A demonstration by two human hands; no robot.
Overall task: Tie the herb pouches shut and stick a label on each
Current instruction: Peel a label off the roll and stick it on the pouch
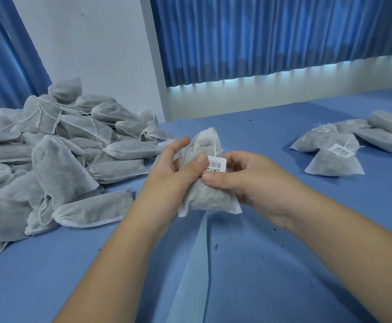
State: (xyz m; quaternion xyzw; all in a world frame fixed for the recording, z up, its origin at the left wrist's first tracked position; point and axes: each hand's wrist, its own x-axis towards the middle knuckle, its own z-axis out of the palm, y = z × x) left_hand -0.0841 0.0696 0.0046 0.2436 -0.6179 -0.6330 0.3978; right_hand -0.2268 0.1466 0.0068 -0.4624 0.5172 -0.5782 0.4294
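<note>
Pouch (207,190) held mid-frame above the blue surface (271,264). Left hand (178,169) cups it from behind, thumb closed onto the front. Right hand (243,178) pinches the other side, thumb at the lower edge of the label (216,164). Drawstring appears knotted; view unclear. Judgement: label-pressing step. Rub thumbs outward across the barcode, flat, no creases. Unlabelled pile (50,159) left; labelled pouches (339,157) right.

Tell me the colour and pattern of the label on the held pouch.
White label with a black barcode and dark handwriting beneath; clearest in the head view.
</note>
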